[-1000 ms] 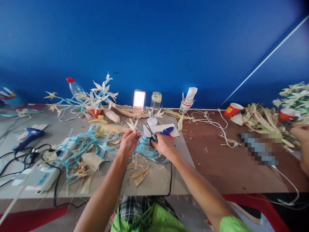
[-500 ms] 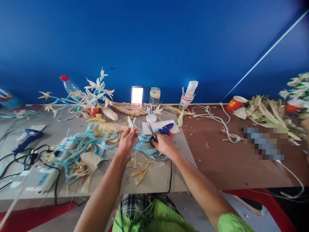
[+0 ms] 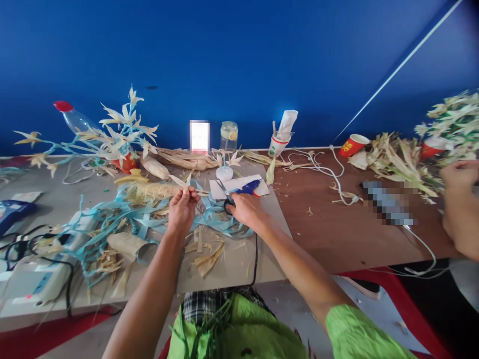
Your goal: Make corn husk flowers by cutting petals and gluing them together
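My left hand (image 3: pixel 182 212) pinches pale corn husk pieces (image 3: pixel 186 182) between thumb and fingers; their pointed ends spread above the fingertips. Black-handled scissors (image 3: pixel 222 187) are in my right hand (image 3: pixel 246 209), blades pointing up and left, apart from the husk. Beyond that hand, a blue glue gun (image 3: pixel 250 188) lies on a white card (image 3: pixel 264 189). A round white base (image 3: pixel 224 173) bearing small husk flowers stands just behind the card. Light blue ribbons (image 3: pixel 220 224) lie tangled under and between my hands, with loose husk scraps (image 3: pixel 208 260) nearer me.
At left, husk flowers (image 3: pixel 125 117) on blue stems stand near a clear bottle (image 3: pixel 77 119). A power strip (image 3: pixel 45 279) and another glue gun (image 3: pixel 15 213) are there too. Right are a red cup (image 3: pixel 354 145), a husk pile (image 3: pixel 396 157), a pixelated device (image 3: pixel 387 204) and another person's arm (image 3: pixel 462 214).
The view has swung slightly, so the table things sit farther left and higher. The husk tips in my left hand appear more spread. Another person's hand and forearm have come into view at right.
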A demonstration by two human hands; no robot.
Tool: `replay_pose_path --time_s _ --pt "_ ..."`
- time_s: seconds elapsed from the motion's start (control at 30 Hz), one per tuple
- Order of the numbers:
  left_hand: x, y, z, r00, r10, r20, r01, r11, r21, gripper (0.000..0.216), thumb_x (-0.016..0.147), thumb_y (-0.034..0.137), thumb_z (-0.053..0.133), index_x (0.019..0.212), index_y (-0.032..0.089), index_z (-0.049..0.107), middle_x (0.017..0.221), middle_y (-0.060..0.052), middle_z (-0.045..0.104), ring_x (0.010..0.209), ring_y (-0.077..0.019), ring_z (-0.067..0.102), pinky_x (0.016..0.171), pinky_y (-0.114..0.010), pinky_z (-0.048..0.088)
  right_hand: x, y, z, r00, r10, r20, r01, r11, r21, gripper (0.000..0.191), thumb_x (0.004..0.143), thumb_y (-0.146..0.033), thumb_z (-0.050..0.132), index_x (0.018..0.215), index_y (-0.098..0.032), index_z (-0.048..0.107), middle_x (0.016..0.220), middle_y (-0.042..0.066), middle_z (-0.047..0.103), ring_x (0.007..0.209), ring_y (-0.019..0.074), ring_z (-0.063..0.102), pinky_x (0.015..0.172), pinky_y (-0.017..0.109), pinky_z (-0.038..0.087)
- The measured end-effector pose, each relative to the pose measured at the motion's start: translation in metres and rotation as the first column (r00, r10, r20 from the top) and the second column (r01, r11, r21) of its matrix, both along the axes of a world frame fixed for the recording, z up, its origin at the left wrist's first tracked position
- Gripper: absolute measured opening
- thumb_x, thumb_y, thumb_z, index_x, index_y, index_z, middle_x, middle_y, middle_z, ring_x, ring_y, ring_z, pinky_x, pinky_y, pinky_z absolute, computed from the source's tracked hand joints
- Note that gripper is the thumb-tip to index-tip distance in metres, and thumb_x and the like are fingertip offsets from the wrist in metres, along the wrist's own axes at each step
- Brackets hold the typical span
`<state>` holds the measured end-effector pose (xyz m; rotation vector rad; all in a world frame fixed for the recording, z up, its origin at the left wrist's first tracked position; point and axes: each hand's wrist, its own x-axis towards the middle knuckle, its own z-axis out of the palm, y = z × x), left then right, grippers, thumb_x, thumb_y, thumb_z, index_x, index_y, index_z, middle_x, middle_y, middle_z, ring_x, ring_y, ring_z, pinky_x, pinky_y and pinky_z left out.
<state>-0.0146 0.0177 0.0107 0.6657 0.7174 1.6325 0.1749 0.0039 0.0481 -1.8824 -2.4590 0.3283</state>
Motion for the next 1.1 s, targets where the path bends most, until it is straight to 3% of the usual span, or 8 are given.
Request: replay_pose_path --time_s 0.17,0.5,0.8,0.93,1.1 --pt "0.000 0.000 0.001 0.999 0.043 0.001 -0.043 0.999 -0.003 0.018 0.066 0.022 0.075 0.069 0.015 0.059 0.071 0.000 0.057 0.061 -0.0070 0.050 0.061 -0.022 0.044 0.001 0.005 0.001 1.000 0.012 0.025 -0.013 0.999 0.050 0.031 0.089 -0.033 0.041 0.107 -0.018 0.062 0.100 0.012 0.069 0.094 0.0236 0.064 0.075 0.030 0.045" --pt "-0.003 0.000 0.004 0.999 0.038 0.026 -0.038 0.999 -0.001 0.020 0.062 0.017 0.077 0.068 0.016 0.058 0.068 0.001 0.058 0.060 -0.0067 0.051 0.063 -0.023 0.045 -0.002 0.003 0.010 0.991 0.023 0.131 -0.023 1.000 0.001 0.033 0.090 -0.030 0.038 0.101 -0.015 0.064 0.091 0.016 0.070 0.087 0.0268 0.067 0.071 0.031 0.047" --pt "-0.002 -0.003 0.004 0.999 -0.011 0.035 0.010 1.000 0.024 0.016 0.069 0.023 0.073 0.072 0.016 0.059 0.068 0.001 0.055 0.063 -0.0078 0.052 0.068 -0.025 0.045 -0.003 0.000 0.015 0.987 0.040 0.156 -0.024 0.994 -0.106 0.036 0.091 -0.034 0.037 0.106 -0.014 0.063 0.099 0.019 0.068 0.096 0.0280 0.065 0.078 0.034 0.046" --pt "-0.002 -0.003 0.003 1.000 0.023 0.022 -0.023 1.000 0.017 0.017 0.067 0.020 0.075 0.067 0.015 0.059 0.072 0.001 0.057 0.064 -0.0072 0.052 0.069 -0.025 0.045 -0.005 0.000 0.015 0.989 0.054 0.135 -0.043 0.996 -0.078 0.037 0.092 -0.034 0.034 0.113 -0.015 0.059 0.102 0.018 0.067 0.098 0.0270 0.064 0.080 0.034 0.045" --pt "-0.002 -0.003 0.001 0.999 -0.051 0.003 0.051 0.998 0.027 0.014 0.068 0.019 0.074 0.070 0.015 0.061 0.070 0.001 0.056 0.058 -0.0060 0.049 0.066 -0.024 0.044 -0.007 0.002 0.010 0.979 0.112 0.168 -0.095 0.990 -0.103 0.037 0.092 -0.031 0.034 0.114 -0.012 0.057 0.100 0.018 0.065 0.098 0.0270 0.062 0.081 0.034 0.044"
